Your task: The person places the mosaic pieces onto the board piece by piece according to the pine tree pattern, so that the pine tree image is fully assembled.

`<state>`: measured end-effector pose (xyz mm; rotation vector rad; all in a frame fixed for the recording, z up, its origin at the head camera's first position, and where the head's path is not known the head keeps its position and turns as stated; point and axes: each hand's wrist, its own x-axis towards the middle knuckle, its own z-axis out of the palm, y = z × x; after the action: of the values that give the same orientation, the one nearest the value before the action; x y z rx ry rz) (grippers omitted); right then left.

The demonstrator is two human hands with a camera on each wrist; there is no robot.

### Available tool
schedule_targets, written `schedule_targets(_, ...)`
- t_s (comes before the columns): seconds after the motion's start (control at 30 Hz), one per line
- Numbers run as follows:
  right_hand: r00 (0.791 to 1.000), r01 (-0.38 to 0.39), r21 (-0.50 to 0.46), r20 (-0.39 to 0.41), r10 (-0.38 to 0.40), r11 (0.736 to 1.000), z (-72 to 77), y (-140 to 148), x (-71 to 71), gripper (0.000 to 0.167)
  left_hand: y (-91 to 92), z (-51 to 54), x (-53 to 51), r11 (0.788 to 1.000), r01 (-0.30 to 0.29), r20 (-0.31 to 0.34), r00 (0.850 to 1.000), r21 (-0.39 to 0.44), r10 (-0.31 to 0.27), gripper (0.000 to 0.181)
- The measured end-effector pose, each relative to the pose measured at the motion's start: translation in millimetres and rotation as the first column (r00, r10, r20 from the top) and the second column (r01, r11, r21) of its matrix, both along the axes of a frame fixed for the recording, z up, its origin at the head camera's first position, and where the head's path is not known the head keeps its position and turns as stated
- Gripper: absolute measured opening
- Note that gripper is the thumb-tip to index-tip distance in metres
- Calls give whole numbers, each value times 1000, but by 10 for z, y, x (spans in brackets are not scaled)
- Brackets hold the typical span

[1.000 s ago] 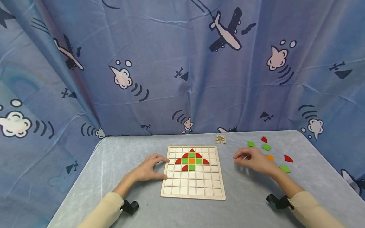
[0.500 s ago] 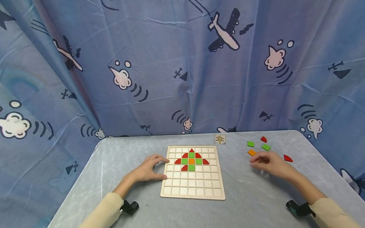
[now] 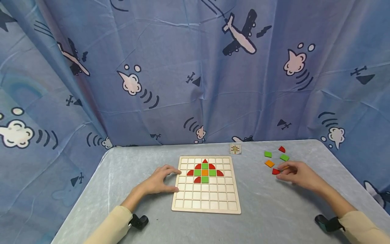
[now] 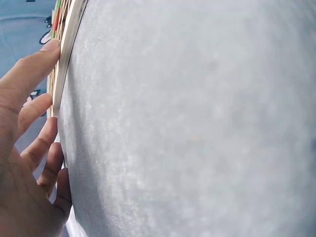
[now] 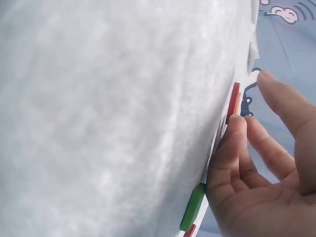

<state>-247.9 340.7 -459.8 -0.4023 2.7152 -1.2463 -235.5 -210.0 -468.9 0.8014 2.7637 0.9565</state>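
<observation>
A square wooden grid board (image 3: 205, 196) bears a pattern of red, green and orange tiles in its upper half. My left hand (image 3: 158, 181) touches the board's left edge, its index finger and thumb spread apart. In the left wrist view, the left hand (image 4: 29, 123) has its fingers along the board's side. On the right, my right hand (image 3: 300, 174) hovers low over the cloth, fingers bent, thumb apart. A red quarter-round tile (image 3: 275, 171) lies at its fingertips. The right wrist view shows this red tile (image 5: 233, 101) just past the fingertips and a green tile (image 5: 193, 207) beneath the hand.
Near the right hand lie an orange tile (image 3: 269, 163), green tiles (image 3: 284, 157) and another red tile (image 3: 282, 149). A small pattern card (image 3: 235, 149) sits behind the board. A blue printed curtain (image 3: 170, 67) hangs behind the table.
My right hand has moved rightward from beside the board to among the loose tiles, uncovering the orange and red tiles near its fingertips. My left hand stays at the board's edge.
</observation>
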Motion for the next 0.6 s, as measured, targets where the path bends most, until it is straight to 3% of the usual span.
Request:
schedule_targets(0.27, 996, 26, 28, -82, -23, 999, 2, -46, -11, 45, -3, -2, -1, 1000, -6, 14, 1000, -6, 6, 64)
schedule_targets(0.6, 995, 42, 85, -92, -34, 996, -3, -107, -55, 40, -4, 0, -10, 1000, 0, 12, 1000, -1, 0, 64)
